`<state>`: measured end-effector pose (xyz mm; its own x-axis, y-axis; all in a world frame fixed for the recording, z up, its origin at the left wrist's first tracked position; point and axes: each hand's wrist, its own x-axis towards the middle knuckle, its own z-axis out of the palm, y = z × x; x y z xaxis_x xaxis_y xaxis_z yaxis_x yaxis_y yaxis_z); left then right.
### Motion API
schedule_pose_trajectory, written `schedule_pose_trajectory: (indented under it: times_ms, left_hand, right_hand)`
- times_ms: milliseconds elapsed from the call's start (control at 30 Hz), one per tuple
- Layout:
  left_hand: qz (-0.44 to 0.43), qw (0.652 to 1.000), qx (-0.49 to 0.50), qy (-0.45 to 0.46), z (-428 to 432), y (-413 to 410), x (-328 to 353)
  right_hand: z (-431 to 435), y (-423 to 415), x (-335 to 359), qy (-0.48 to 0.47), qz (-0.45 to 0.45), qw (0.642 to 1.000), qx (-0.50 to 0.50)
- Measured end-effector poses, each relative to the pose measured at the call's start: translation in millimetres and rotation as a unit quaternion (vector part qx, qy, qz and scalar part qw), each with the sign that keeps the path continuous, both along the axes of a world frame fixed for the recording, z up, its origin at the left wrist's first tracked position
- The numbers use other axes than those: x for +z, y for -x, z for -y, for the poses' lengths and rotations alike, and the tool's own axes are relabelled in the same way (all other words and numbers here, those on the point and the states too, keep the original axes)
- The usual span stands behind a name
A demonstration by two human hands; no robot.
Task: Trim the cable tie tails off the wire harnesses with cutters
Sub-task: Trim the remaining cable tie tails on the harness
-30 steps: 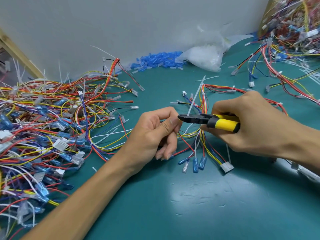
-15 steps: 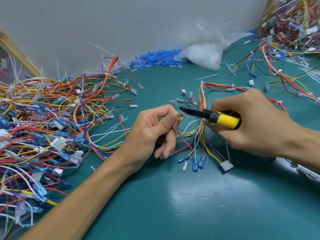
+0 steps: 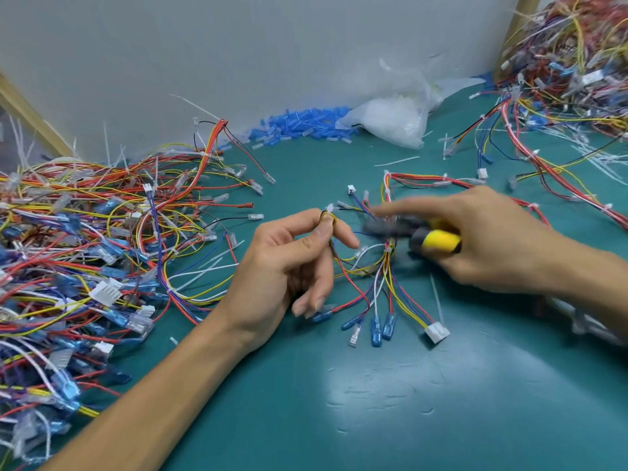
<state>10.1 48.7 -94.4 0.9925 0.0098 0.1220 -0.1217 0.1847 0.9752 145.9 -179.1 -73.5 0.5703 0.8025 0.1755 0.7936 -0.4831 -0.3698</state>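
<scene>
Since a second ago the long white tail that stood up through the cutter blades is gone, and the cutters have swung away to the right. At far left the big heap of harnesses [image 3: 102, 249] waits on the green surface [image 3: 441, 419]. Many white tie tails stand up from it, so I judge that most of the work is not yet done. My left grip [image 3: 289, 263] pinches between thumb and first finger a small loop of yellow and dark wires of the wire harness [image 3: 384, 270]. This harness lies between my two hands, with its blue terminals [image 3: 377, 329] fanned toward me. My right grip [image 3: 492, 246] is wrapped round the yellow handle of the cutters [image 3: 418, 234], with the first finger stretched forward. The tool is blurred, so I cannot tell if the blades are apart. Behind it a loose white strip [image 3: 396, 161] lies on the surface, probably a cut tail. Another white strip [image 3: 436, 300] lies beside the white connector [image 3: 437, 333]; attached or loose, I cannot say. At far right is a second heap [image 3: 560, 79]; I cannot tell if it is finished.
</scene>
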Motion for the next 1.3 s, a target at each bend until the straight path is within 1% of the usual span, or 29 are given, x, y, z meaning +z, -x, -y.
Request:
schedule_pose_trajectory:
  times_ms: [67,100,200,267,333,400,533,600,700,767,867,933,1000,1067,1133,1167,1200,1300]
  left_hand:
    - [0.006,1.000,0.004,-0.003,0,0,-1]
    - [0.013,1.000,0.015,-0.004,1,0,0]
    - [0.052,0.994,0.100,0.007,1,-1,2]
    - [0.075,0.982,0.170,0.032,-2,-3,4]
    - [0.085,0.969,0.227,0.048,-5,-5,4]
    - [0.086,0.960,0.263,0.053,-7,-5,3]
    - [0.079,0.954,0.285,0.051,-7,-3,2]
    - [0.072,0.958,0.277,0.017,-6,-3,2]
    - [0.061,0.963,0.251,-0.074,1,-3,1]
    - [0.054,0.964,0.228,-0.127,6,-3,-1]
    - [0.026,0.955,0.201,-0.217,10,-3,-3]
    - [0.012,0.950,0.189,-0.249,11,-2,-2]
    - [0.007,0.953,0.158,-0.257,11,-1,0]
    - [0.008,0.959,0.111,-0.260,12,-1,2]
    - [0.030,0.958,0.077,-0.275,15,1,3]
    - [0.040,0.956,0.064,-0.284,16,2,3]
    - [0.043,0.955,0.052,-0.288,18,3,3]
    - [0.038,0.955,-0.004,-0.293,20,5,3]
  right_hand:
    - [-4,8,-2,0.048,0.041,0.998,0.020]
    - [-6,10,-5,0.042,0.064,0.997,0.031]
    - [-8,15,-4,-0.024,0.124,0.991,0.041]
    - [-6,13,-2,-0.082,0.143,0.986,0.039]
    - [-3,11,3,-0.144,0.122,0.982,0.015]
    - [0,7,9,-0.199,0.112,0.974,-0.006]
    - [4,0,17,-0.273,0.109,0.954,-0.061]
    - [6,-4,18,-0.287,0.113,0.949,-0.071]
    - [7,-5,17,-0.319,0.085,0.941,-0.068]
    - [7,-3,17,-0.357,0.038,0.930,-0.079]
    - [7,2,22,-0.418,-0.105,0.900,-0.071]
    - [5,5,27,-0.443,-0.192,0.874,-0.060]
    - [3,6,30,-0.473,-0.312,0.821,-0.068]
    - [2,4,32,-0.480,-0.450,0.749,-0.077]
    - [2,1,35,-0.467,-0.556,0.684,-0.077]
    - [2,0,37,-0.458,-0.588,0.662,-0.074]
    - [3,0,38,-0.453,-0.608,0.649,-0.065]
    - [3,1,39,-0.450,-0.641,0.621,-0.014]
